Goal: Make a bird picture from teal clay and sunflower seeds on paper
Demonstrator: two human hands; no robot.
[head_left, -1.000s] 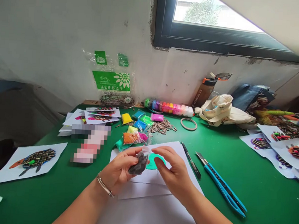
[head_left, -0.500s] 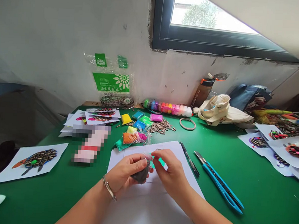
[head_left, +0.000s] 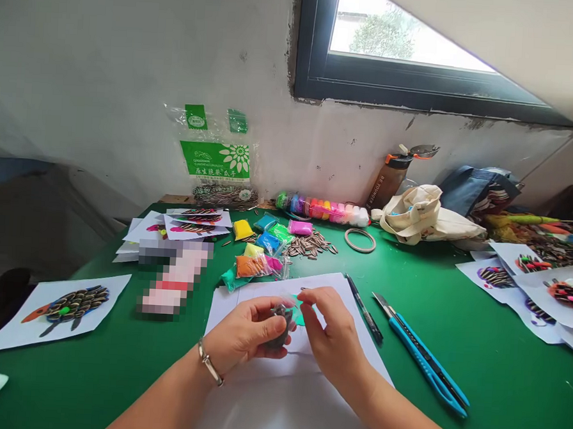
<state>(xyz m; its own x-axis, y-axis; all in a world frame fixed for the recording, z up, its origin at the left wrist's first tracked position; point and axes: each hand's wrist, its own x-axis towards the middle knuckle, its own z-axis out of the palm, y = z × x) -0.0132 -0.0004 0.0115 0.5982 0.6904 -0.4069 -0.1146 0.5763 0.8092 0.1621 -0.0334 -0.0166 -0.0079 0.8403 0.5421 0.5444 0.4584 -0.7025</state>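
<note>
Clock directions are taken from the dark packet (head_left: 279, 332). At 9 o'clock, far out, a card (head_left: 18, 327) bears a seed figure whose orange end points between 8 and 9. At 10, a pink thing (head_left: 175, 282) is pixelated, so it cannot be made out. Beyond it, toward 11, cards overlap in a pile (head_left: 144, 229).

The left hand (head_left: 249, 331) lies just at 9, a bangle (head_left: 210, 363) on its wrist. Its thumb presses the near face of the packet and its fingers curl behind, gripping it above the paper (head_left: 262, 405). The packet's long axis seems to run 7 to 1, clear mouth toward 1; fingers cover much of it. Coloured packets (head_left: 250, 267) lie at 11, seeds (head_left: 311, 244) at 1.

A green patch (head_left: 299, 316) sits at 2 to 3, partly covered by the right hand (head_left: 331, 332). That hand's thumb and forefinger nearly meet at the clear mouth; whether they pinch it, I cannot tell. Near 3, the pen (head_left: 364, 309) points to 11, and farther out the knife (head_left: 420, 356) aims its blade between 10 and 11.
</note>
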